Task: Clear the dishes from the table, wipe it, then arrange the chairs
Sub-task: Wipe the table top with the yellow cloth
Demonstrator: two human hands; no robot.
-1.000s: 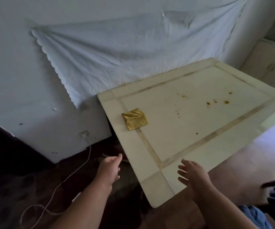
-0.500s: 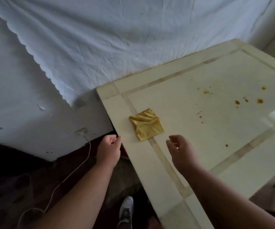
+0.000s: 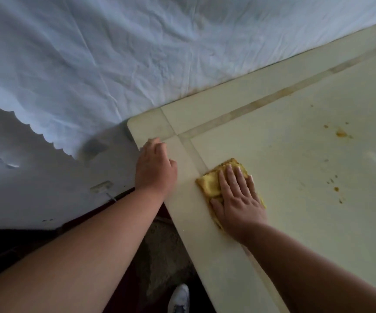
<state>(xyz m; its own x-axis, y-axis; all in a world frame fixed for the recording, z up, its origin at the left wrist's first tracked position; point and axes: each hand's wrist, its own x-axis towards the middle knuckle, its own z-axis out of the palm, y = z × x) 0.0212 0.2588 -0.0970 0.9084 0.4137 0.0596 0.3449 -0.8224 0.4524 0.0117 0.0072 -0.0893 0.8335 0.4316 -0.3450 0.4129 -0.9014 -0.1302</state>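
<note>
A cream table point(image 3: 295, 168) with tan inlay stripes fills the right side. A folded yellow cloth point(image 3: 211, 184) lies near its left edge. My right hand point(image 3: 236, 197) presses flat on the cloth with straight fingers, covering most of it. My left hand point(image 3: 155, 170) rests on the table's left edge near the corner, fingers loosely curled, holding nothing. Orange-brown food spots point(image 3: 340, 133) dot the tabletop to the right of the cloth.
A wrinkled white sheet point(image 3: 114, 53) hangs on the wall behind the table's far edge. A wall socket with a white cable point(image 3: 101, 187) sits low on the left. My white shoe point(image 3: 179, 299) stands on the dark floor by the table's edge.
I have come closer to the table. My right hand moved forward and came down flat on the yellow cloth. My left hand moved up onto the table's left edge.
</note>
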